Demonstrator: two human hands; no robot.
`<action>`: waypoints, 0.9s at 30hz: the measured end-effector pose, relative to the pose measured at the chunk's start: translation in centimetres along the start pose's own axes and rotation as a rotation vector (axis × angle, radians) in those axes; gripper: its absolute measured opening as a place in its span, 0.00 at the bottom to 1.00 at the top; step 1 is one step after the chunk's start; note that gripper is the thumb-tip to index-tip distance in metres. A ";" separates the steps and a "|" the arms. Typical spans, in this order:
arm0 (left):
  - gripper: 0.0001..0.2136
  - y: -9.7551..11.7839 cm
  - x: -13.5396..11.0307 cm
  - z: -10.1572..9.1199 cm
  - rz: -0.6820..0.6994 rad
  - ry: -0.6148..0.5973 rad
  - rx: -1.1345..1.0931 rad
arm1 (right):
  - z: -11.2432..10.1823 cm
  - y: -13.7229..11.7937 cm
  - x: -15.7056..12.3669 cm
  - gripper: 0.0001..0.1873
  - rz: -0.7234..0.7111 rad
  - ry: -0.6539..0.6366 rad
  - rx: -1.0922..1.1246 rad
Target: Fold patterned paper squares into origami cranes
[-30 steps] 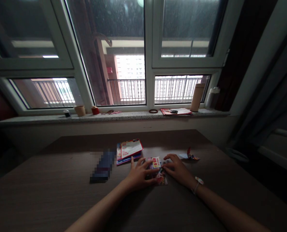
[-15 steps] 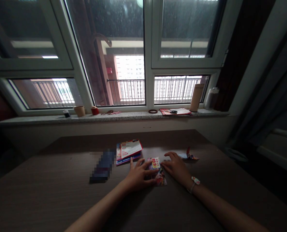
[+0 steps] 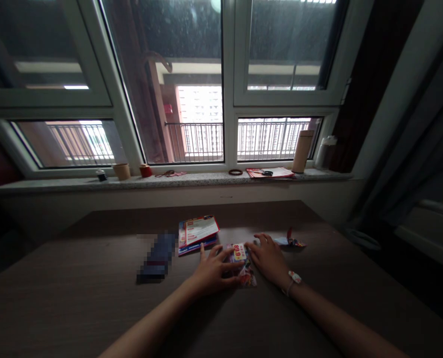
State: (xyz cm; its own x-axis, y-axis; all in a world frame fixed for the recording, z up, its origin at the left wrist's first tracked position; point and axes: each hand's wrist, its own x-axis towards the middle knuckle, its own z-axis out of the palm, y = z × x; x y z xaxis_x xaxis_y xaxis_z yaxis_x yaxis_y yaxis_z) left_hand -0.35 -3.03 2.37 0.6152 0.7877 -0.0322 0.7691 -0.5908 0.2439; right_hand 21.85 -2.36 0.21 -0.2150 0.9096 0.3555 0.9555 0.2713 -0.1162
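Note:
A small colourful printed paper (image 3: 248, 274) with large red figures lies flat on the dark wooden table (image 3: 94, 308). My left hand (image 3: 216, 271) rests over its left part, fingers spread across it. At the paper's upper right edge is my right hand (image 3: 269, 258), its fingertips touching or very near the paper and its fingers loosely stretched. A bracelet (image 3: 293, 281) circles the right wrist. Just beyond my left fingertips lie stacked leaflets (image 3: 199, 231). To the right of my right hand sits a small folded paper piece (image 3: 296, 242) in red, white and mixed colours.
A blurred-out dark object (image 3: 157, 258) lies left of the leaflets. Along the windowsill (image 3: 202, 179) stand a paper cup (image 3: 122, 171), a red spool-like item (image 3: 145, 170), a dark ring (image 3: 235, 172), scissors (image 3: 268, 173) on papers, a tan flask (image 3: 303, 151) and a grey bottle (image 3: 324, 153).
My right hand has shifted slightly left, and its fingertips are closer to the paper's upper right edge. My left hand and the paper have hardly moved.

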 end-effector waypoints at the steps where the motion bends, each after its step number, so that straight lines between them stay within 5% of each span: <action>1: 0.22 0.0 0.0 0.0 0.000 -0.002 0.002 | 0.1 0.0 0.0 0.17 0.007 -0.007 0.002; 13: 0.23 0.1 0.1 -0.1 0.003 0.016 -0.012 | 0.7 0.8 0.2 0.21 -0.003 -0.056 0.165; 27: 0.23 0.1 0.1 0.0 -0.002 0.023 -0.029 | -0.1 0.9 0.4 0.13 -0.052 -0.050 0.271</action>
State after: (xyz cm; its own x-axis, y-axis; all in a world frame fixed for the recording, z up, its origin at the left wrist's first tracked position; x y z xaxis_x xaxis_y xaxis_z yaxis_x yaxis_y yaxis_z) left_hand -0.21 -3.01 2.40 0.6092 0.7930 -0.0110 0.7649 -0.5838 0.2721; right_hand 22.68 -1.83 0.37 -0.2787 0.9047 0.3223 0.8553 0.3865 -0.3452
